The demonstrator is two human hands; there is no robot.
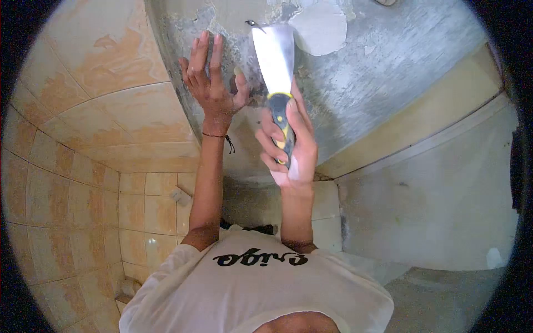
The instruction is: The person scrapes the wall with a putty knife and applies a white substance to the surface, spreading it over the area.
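Putty knife (280,91): held aloft in the right hand (294,145), just across from the left hand (211,89), its broad end pointing away from the wearer.
Weight: likely light, a one-handed tool, with little strain expected at the wrist.
Blade (273,58): bright metal beyond the right fingertips, flaring toward its far edge; probably stiff with a slight spring, and that edge is best kept clear of skin. Whether it touches the grey surface (383,66) behind it cannot be told.
Handle (281,114): dark with yellow accents, likely firm and grippy unless dust makes it slick; the place to take hold, low and full in the palm, thumb toward the blade.
Right hand: closed around the handle, fingers curled over from its left side, thumb laid along the upper part.
Left hand: fingers spread and thumb apart, nothing in its grasp, back toward the camera; set against or very near the grey surface, the pressure impossible to judge. A dark cord (227,141) circles the wrist.
Pale patch (319,28): beyond the right hand, just right of the blade, smooth-looking amid mottled grey.
Tiles (122,105): marbled cream and orange, left of the left hand.
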